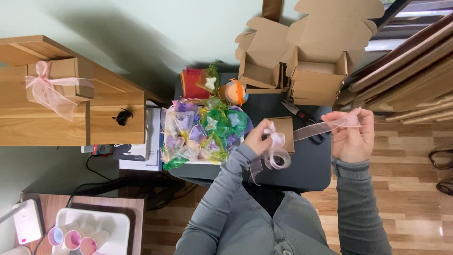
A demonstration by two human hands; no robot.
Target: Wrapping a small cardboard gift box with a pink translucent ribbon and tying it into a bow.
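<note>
My left hand pinches a loop of sheer pink ribbon against a small closed cardboard box on the dark table. My right hand is raised to the right of the box and pulls the ribbon's other end taut between its fingers. Both arms are in grey sleeves. A ribbon tail hangs below my left hand.
A heap of coloured organza pouches lies left of the box. Scissors rest behind it. Open cardboard boxes stand at the table's far edge. A ribbon-tied box sits on a wooden shelf at left. Paper cups lower left.
</note>
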